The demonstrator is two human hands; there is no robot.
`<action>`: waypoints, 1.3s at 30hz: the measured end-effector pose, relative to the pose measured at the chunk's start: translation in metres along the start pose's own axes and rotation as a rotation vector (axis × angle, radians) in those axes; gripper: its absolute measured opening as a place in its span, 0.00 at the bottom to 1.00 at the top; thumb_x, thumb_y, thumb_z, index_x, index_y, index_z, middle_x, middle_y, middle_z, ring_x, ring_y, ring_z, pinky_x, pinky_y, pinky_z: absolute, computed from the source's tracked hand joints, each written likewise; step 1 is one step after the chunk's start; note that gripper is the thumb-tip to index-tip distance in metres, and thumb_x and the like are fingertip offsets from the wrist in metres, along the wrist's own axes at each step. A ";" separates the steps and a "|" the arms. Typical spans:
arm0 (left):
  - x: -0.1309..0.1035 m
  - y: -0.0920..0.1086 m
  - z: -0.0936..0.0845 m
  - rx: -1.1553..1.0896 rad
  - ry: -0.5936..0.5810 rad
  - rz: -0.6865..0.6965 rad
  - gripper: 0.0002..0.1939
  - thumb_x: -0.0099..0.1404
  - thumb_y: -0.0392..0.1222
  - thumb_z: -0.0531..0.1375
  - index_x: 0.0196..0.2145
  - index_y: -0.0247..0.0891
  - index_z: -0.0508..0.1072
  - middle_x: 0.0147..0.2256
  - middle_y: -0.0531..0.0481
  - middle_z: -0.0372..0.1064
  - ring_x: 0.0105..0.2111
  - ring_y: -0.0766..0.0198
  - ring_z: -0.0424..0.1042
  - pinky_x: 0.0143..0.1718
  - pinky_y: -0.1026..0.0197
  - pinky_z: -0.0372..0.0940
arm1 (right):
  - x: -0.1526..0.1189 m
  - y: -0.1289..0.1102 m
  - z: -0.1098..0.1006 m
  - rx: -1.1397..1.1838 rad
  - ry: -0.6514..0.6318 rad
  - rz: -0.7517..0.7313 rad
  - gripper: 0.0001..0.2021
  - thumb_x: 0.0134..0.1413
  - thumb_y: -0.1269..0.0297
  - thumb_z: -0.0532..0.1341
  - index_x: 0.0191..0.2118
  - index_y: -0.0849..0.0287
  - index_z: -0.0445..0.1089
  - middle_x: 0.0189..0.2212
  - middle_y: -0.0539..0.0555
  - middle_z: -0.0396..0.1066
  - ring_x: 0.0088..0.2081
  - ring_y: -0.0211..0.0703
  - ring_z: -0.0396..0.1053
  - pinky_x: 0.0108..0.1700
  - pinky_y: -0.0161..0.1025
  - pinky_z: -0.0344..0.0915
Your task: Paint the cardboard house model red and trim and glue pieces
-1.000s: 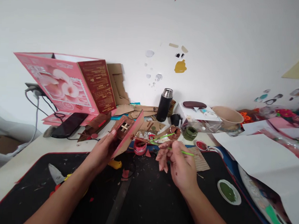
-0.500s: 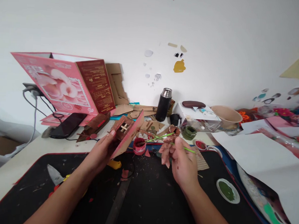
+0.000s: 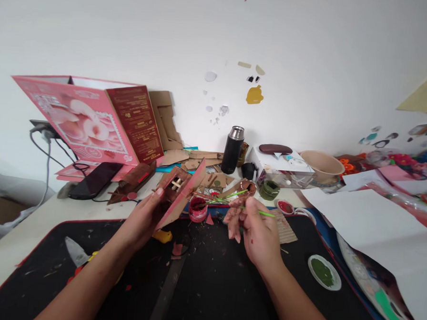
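My left hand [image 3: 147, 213] is closed around a small brown-painted cardboard house model [image 3: 172, 189]. The model has a lattice window, and its flat pinkish panel [image 3: 182, 203] tilts toward the right. In my right hand [image 3: 258, 229], a green-handled paintbrush [image 3: 267, 213] is pinched between thumb and fingers, pointing left. Its tip is close to the panel's edge; whether they touch I cannot tell. Brown paint marks the right fingers. Between the hands stands a jar of red paint [image 3: 197, 216], with another green-handled brush [image 3: 233, 195] leaning in it.
Scissors [image 3: 77, 253] lie by my left forearm on the black mat [image 3: 221, 284]. A lid of green paint [image 3: 324, 273] is at right. Behind are a green paint jar [image 3: 269, 190], a black flask [image 3: 233, 151], cardboard scraps [image 3: 199, 159], a phone [image 3: 96, 180] and a pink box [image 3: 90, 125].
My right hand and the paintbrush have shifted slightly left, bringing the brush nearer the panel. The house model stays in my left hand at nearly the same tilt. The whole view moved a little.
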State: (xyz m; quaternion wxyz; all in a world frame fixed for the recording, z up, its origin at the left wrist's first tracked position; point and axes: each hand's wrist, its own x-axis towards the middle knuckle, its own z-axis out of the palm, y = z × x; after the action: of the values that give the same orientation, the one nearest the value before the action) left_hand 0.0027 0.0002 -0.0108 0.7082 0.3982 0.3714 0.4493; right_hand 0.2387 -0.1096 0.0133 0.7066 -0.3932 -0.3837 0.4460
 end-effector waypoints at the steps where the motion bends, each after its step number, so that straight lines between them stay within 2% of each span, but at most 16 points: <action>1: -0.001 0.001 0.000 -0.002 -0.001 -0.007 0.36 0.57 0.67 0.77 0.54 0.39 0.84 0.55 0.41 0.85 0.53 0.48 0.84 0.51 0.57 0.79 | 0.001 -0.001 0.000 0.000 0.018 -0.007 0.25 0.67 0.37 0.69 0.38 0.59 0.79 0.24 0.53 0.78 0.16 0.37 0.69 0.15 0.29 0.59; 3: -0.001 0.001 0.000 0.002 0.002 -0.017 0.35 0.57 0.67 0.77 0.52 0.40 0.85 0.54 0.42 0.86 0.51 0.50 0.85 0.49 0.59 0.79 | 0.003 -0.003 -0.001 0.010 0.049 -0.022 0.25 0.67 0.37 0.69 0.39 0.59 0.80 0.25 0.53 0.79 0.17 0.36 0.70 0.16 0.29 0.59; 7: 0.000 0.001 -0.002 0.032 0.032 -0.011 0.33 0.55 0.70 0.77 0.46 0.40 0.86 0.44 0.45 0.87 0.45 0.50 0.86 0.46 0.59 0.79 | 0.005 -0.007 -0.001 0.055 0.095 -0.043 0.25 0.66 0.38 0.71 0.39 0.59 0.81 0.25 0.53 0.80 0.17 0.35 0.71 0.16 0.27 0.59; 13: 0.000 0.000 -0.002 0.050 0.037 -0.025 0.36 0.56 0.71 0.75 0.51 0.40 0.85 0.51 0.40 0.86 0.56 0.39 0.82 0.57 0.48 0.77 | 0.000 -0.006 0.000 0.070 -0.012 -0.005 0.25 0.67 0.38 0.70 0.37 0.60 0.81 0.23 0.53 0.79 0.16 0.36 0.71 0.16 0.27 0.59; 17: 0.000 0.000 -0.002 0.041 0.008 -0.018 0.40 0.59 0.70 0.73 0.59 0.38 0.81 0.59 0.36 0.82 0.62 0.38 0.78 0.64 0.45 0.73 | -0.002 -0.002 0.001 0.052 -0.044 0.008 0.25 0.67 0.39 0.70 0.36 0.60 0.80 0.22 0.53 0.78 0.15 0.35 0.69 0.16 0.27 0.58; 22: 0.000 0.001 -0.002 0.052 -0.021 -0.013 0.40 0.60 0.69 0.73 0.60 0.38 0.80 0.59 0.37 0.83 0.63 0.37 0.78 0.61 0.46 0.75 | 0.002 -0.002 -0.001 0.033 0.008 -0.005 0.25 0.66 0.38 0.70 0.38 0.60 0.80 0.23 0.53 0.78 0.16 0.36 0.70 0.15 0.28 0.59; 27: -0.001 0.000 -0.002 0.078 0.005 -0.012 0.38 0.58 0.70 0.74 0.54 0.38 0.83 0.51 0.38 0.86 0.55 0.39 0.83 0.54 0.49 0.78 | 0.006 -0.006 -0.003 0.027 0.085 -0.026 0.26 0.66 0.37 0.70 0.38 0.60 0.80 0.24 0.53 0.79 0.16 0.35 0.70 0.16 0.28 0.59; 31: 0.000 0.001 -0.002 0.062 -0.001 -0.007 0.37 0.60 0.69 0.74 0.56 0.41 0.82 0.52 0.41 0.86 0.57 0.41 0.82 0.54 0.50 0.78 | 0.006 -0.011 -0.003 0.048 0.125 -0.036 0.27 0.64 0.36 0.71 0.39 0.60 0.80 0.25 0.53 0.79 0.17 0.36 0.71 0.15 0.28 0.58; 36: 0.001 0.000 -0.004 0.075 0.001 0.013 0.39 0.63 0.68 0.72 0.63 0.42 0.79 0.55 0.41 0.84 0.62 0.40 0.79 0.56 0.49 0.78 | 0.002 -0.008 -0.002 0.052 0.055 -0.009 0.28 0.66 0.35 0.69 0.37 0.60 0.79 0.23 0.53 0.78 0.15 0.36 0.70 0.15 0.29 0.57; 39: 0.000 0.001 -0.004 0.076 0.003 0.026 0.43 0.63 0.68 0.72 0.68 0.43 0.75 0.55 0.41 0.84 0.59 0.40 0.81 0.56 0.48 0.78 | 0.000 -0.004 -0.002 0.049 -0.001 0.003 0.26 0.67 0.37 0.69 0.37 0.59 0.78 0.23 0.53 0.79 0.15 0.36 0.69 0.15 0.29 0.58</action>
State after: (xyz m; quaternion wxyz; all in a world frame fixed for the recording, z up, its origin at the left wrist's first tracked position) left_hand -0.0008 0.0015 -0.0117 0.6861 0.4290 0.3841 0.4446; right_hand 0.2419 -0.1110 0.0155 0.7150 -0.3762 -0.3725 0.4565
